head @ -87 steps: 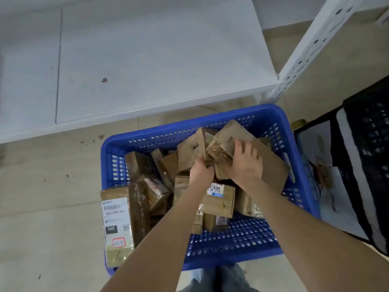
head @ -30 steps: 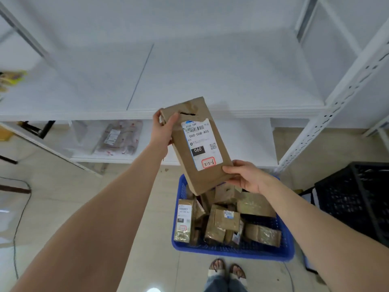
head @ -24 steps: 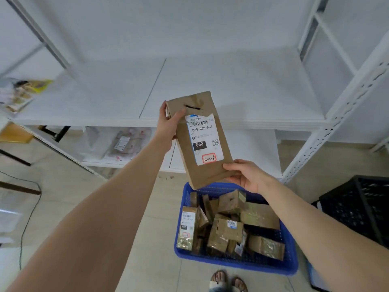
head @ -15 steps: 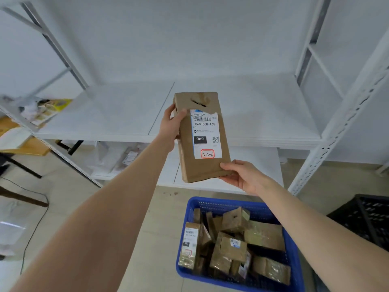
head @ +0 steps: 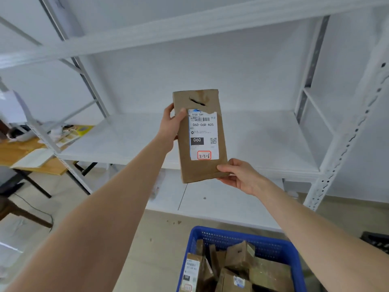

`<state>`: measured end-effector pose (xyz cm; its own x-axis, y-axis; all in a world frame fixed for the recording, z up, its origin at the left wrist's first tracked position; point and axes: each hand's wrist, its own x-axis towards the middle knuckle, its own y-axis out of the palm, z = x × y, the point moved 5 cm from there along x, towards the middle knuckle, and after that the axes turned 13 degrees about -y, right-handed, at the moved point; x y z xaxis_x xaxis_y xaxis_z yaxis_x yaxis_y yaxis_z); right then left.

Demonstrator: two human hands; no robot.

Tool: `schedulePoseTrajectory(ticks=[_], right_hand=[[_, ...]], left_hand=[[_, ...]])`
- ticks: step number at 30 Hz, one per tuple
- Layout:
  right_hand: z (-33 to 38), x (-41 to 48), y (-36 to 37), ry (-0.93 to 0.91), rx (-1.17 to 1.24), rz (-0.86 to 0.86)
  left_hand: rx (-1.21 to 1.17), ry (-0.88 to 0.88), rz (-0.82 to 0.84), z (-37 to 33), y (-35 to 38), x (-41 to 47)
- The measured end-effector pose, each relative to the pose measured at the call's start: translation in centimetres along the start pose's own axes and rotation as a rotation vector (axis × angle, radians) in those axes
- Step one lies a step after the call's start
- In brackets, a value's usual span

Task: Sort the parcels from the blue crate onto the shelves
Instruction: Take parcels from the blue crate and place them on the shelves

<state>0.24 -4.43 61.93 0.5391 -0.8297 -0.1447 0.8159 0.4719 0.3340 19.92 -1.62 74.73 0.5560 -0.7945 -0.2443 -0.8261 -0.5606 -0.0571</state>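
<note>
I hold a flat brown cardboard parcel (head: pixel 200 171) upright in front of the white shelves, its white label marked 060 facing me. My left hand (head: pixel 171 125) grips its upper left edge, thumb on the front. My right hand (head: pixel 237 175) pinches its lower right corner. The blue crate (head: pixel 263 239) stands on the floor below, holding several more brown parcels (head: pixel 237 262).
The white metal shelf unit has a bare middle shelf (head: pixel 263 142) behind the parcel, a lower shelf (head: pixel 221 205) and an upper board (head: pixel 189 28). A perforated upright (head: pixel 345 144) stands at right. A wooden table (head: pixel 25 157) with clutter sits at left. A black crate's corner (head: pixel 376 241) shows at right.
Both hands took the parcel out of the crate and raised it up toward the middle shelf. The view has tilted upward, so the crate now sits at the bottom edge.
</note>
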Motion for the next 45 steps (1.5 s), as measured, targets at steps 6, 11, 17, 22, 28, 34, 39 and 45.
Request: schedulePoseTrajectory(ticks=[6, 11, 17, 22, 28, 34, 39, 45], right_hand=[[4.6, 1.2, 2.9, -0.113, -0.031, 0.034], [8.5, 2.7, 5.6, -0.196, -0.082, 0.038], [12.9, 4.5, 10.2, -0.298, -0.136, 0.028], [16.1, 5.6, 15.2, -0.408, -0.116, 0.001], [20.0, 5.9, 19.6, -0.557, -0.089, -0.074], [23.8, 5.0, 21.6, -0.678, -0.103, -0.160], [26.7, 4.6, 21.4, -0.763, -0.146, -0.220], [29.0, 4.8, 20.9, -0.806, -0.144, -0.213]], left_hand=[[-0.006, 0.119, -0.038, -5.6, -1.6, -1.0], [-0.009, 0.206, -0.021, -10.0, -3.4, -1.0], [-0.032, 0.312, 0.046, -15.8, -6.3, 0.1], [-0.029, 0.414, 0.117, -21.2, -9.6, 1.0], [-0.069, 0.504, 0.196, -26.1, -12.7, 1.5], [-0.054, 0.547, 0.250, -29.2, -13.6, 0.9], [-0.065, 0.570, 0.287, -30.6, -12.7, 0.2], [-0.040, 0.625, 0.250, -32.6, -11.4, -0.3]])
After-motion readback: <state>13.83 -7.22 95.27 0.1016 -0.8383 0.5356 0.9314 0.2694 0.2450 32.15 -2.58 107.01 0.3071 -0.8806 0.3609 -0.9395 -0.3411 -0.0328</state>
